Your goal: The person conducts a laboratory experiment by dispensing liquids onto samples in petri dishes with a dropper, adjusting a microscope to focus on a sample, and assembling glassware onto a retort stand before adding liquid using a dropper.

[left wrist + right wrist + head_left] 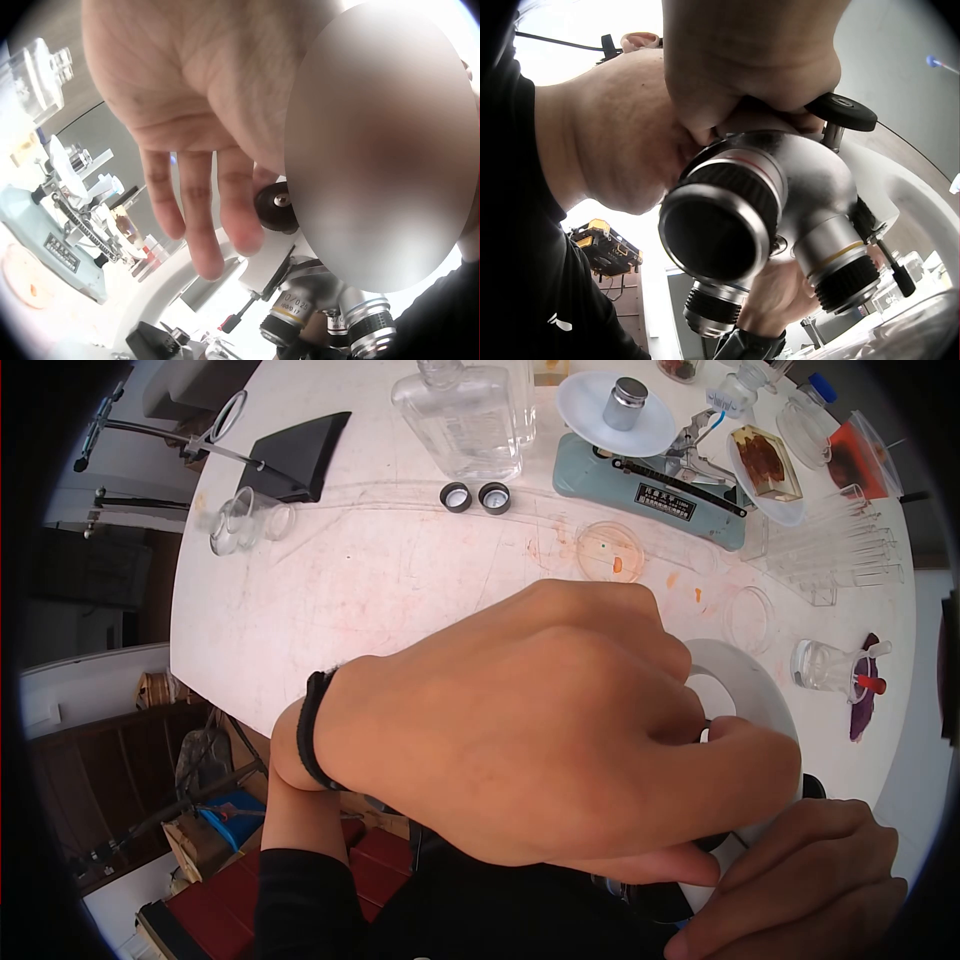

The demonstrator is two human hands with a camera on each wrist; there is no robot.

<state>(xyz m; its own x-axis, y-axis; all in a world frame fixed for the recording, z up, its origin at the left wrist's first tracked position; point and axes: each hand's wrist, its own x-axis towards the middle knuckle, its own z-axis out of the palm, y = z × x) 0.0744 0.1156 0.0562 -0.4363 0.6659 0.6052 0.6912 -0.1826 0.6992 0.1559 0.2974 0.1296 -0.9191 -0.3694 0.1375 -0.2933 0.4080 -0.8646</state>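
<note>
My left hand point(540, 730), a black band at its wrist, covers much of a white microscope point(775, 705) in the head view. Three of its fingers point(196, 202) hang loosely beside a black knob point(276, 208); a bent index finger and thumb reach the microscope's upper part, their tips hidden. At the lower right is my right hand point(810, 880). The right wrist view shows that hand point(754, 60) against the microscope head, fingers curled around it above the objective point(836, 262) and a wide, dark-mouthed tube point(716, 225).
A blue-green balance point(640, 495) bears a metal weight point(627, 405). Around the white table stand a clear bottle point(460, 425), two black caps, petri dishes point(610, 552), a test-tube rack point(830, 550), a beaker point(825, 665) with droppers, and a black-based stand point(300, 460) at the left.
</note>
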